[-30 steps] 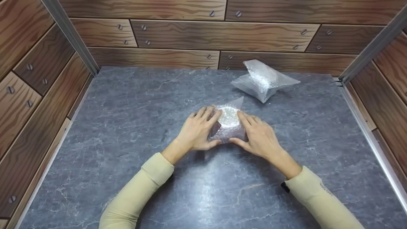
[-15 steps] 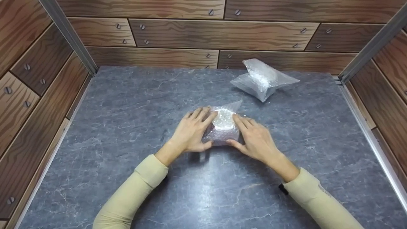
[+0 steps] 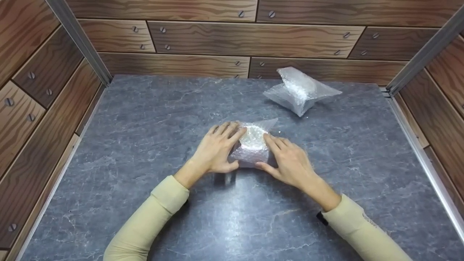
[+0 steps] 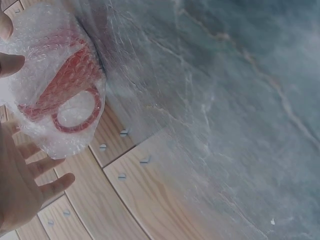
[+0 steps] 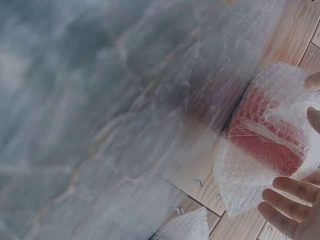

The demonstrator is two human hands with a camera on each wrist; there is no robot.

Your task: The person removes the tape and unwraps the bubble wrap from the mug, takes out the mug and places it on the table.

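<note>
A red mug (image 3: 252,152) wrapped in clear bubble wrap is between my two hands at the middle of the table. Its ring-shaped handle (image 4: 96,111) shows through the wrap in the left wrist view. At the mug's left side is my left hand (image 3: 216,149), index fingertip near the wrapped top and thumb by the near side. My right hand (image 3: 291,163) mirrors it on the right, touching the wrap with index finger and thumb. Both wrist views show the other fingers spread and fairly straight. Whether the mug's base touches the table cannot be seen.
Another bubble-wrapped bundle (image 3: 302,92), with pointed corners, lies at the back right of the grey marbled table (image 3: 145,112); its contents are hidden. Wood-patterned walls (image 3: 203,40) stand behind and at both sides, with metal posts at the corners.
Both hands and the wrapped mug have shifted left and slightly towards the person. The wrap's loose corner has dropped lower in the view. The other bundle has stayed put.
</note>
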